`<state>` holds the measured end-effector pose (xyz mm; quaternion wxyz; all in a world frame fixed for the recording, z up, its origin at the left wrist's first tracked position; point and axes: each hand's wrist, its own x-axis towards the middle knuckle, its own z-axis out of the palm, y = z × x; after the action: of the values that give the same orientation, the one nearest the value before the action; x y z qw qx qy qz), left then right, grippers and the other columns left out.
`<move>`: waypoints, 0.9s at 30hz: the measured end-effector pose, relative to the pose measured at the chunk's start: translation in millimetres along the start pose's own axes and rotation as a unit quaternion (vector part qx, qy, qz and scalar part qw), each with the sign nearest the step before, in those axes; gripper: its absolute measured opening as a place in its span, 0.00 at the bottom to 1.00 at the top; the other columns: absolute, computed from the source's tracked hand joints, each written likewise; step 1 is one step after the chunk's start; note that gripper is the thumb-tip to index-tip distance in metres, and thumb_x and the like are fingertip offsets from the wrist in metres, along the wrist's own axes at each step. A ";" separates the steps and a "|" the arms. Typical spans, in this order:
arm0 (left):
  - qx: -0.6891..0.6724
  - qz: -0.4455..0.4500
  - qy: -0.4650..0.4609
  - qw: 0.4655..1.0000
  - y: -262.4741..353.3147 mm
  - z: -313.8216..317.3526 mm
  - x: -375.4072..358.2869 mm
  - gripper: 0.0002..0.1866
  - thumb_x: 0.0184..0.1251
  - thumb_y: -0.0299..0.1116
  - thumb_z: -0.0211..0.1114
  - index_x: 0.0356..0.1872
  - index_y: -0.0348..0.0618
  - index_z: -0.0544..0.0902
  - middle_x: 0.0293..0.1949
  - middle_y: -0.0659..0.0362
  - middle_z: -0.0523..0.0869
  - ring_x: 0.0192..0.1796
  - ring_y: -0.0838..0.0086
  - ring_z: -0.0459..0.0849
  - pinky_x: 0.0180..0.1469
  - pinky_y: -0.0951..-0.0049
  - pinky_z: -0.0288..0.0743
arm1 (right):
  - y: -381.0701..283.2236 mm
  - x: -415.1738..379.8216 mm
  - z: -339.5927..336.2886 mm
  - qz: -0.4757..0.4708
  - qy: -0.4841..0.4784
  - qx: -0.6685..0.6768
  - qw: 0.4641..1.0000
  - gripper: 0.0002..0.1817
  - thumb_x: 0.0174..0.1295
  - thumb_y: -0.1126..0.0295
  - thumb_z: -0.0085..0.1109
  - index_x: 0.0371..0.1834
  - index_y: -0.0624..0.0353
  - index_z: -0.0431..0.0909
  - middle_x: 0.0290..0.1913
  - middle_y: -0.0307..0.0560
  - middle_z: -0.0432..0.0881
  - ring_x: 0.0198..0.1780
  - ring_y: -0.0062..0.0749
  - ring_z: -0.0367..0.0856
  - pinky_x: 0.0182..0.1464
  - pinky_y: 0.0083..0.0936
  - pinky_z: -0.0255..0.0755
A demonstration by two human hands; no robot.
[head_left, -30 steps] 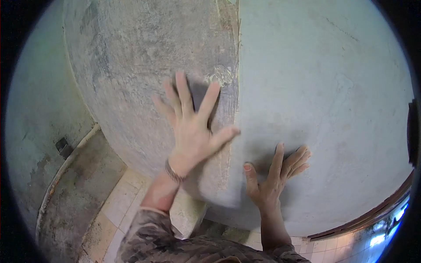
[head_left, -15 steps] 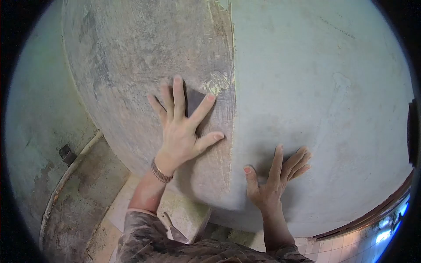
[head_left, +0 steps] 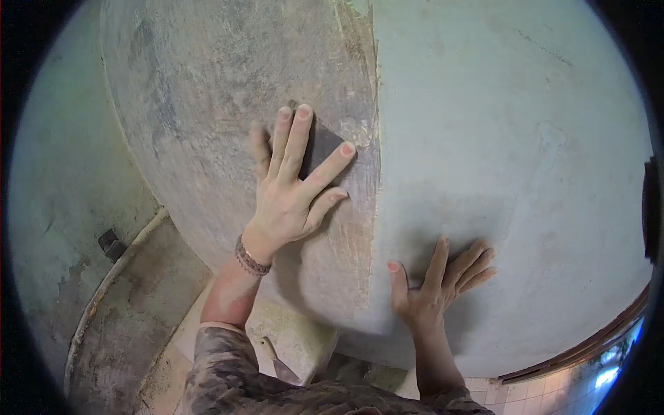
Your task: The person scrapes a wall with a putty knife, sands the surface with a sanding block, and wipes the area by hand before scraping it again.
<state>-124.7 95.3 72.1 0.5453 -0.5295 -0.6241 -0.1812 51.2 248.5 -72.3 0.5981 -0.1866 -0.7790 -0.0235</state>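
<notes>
My left hand [head_left: 294, 176] presses a dark flat sheet [head_left: 321, 149], like sandpaper, against the rough grey-brown wall patch [head_left: 214, 90]. Its fingers are spread over the sheet, which shows between the middle and index fingers. A pale scuffed spot [head_left: 356, 130] lies just above the index fingertip. To the right, past the vertical edge of the patch, my right hand [head_left: 439, 287] touches the smooth pale green wall [head_left: 477, 138] with fingers apart and nothing in it.
A scraper [head_left: 280, 363] with a light handle lies on a pale ledge [head_left: 297, 328] below my left forearm. At the left, a pipe [head_left: 104, 290] curves along the wall near a small dark box [head_left: 111, 245]. White tiles [head_left: 532, 398] show at the lower right.
My left hand has moved slightly up the patch with the dark sheet, and its fingers are closer together. My right hand stays in nearly the same place. The view has shifted slightly.
</notes>
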 end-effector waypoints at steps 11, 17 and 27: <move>-0.028 -0.020 0.008 0.999 6.1 1.9 -17.1 0.24 0.67 0.49 0.60 0.64 0.62 0.80 0.78 0.43 0.55 0.82 0.51 0.40 0.78 0.47 0.21 | 2.4 -1.4 0.5 -0.013 0.017 -0.033 0.999 0.38 0.65 0.38 0.53 0.69 0.56 0.69 0.77 0.77 0.45 0.79 0.73 0.29 0.68 0.77 0.17; 0.000 0.025 0.043 0.999 -3.6 3.6 8.1 0.27 0.67 0.56 0.58 0.65 0.65 0.78 0.79 0.44 0.49 0.81 0.46 0.34 0.77 0.44 0.19 | 1.6 4.2 -2.0 -0.042 0.016 -0.074 0.996 0.43 0.65 0.40 0.54 0.73 0.63 0.62 0.77 0.78 0.44 0.79 0.72 0.30 0.71 0.74 0.20; -0.021 0.057 0.012 0.998 -5.2 -9.5 18.4 0.27 0.66 0.60 0.59 0.64 0.65 0.80 0.78 0.43 0.53 0.81 0.47 0.36 0.77 0.46 0.19 | 2.8 -1.9 1.4 -0.016 0.030 -0.031 0.999 0.34 0.67 0.40 0.52 0.63 0.56 0.76 0.76 0.77 0.50 0.79 0.72 0.32 0.70 0.75 0.18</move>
<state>-121.7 94.2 93.1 0.5509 -0.5734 -0.5825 -0.1686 51.2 251.0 -74.9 0.6145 -0.1922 -0.7625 -0.0629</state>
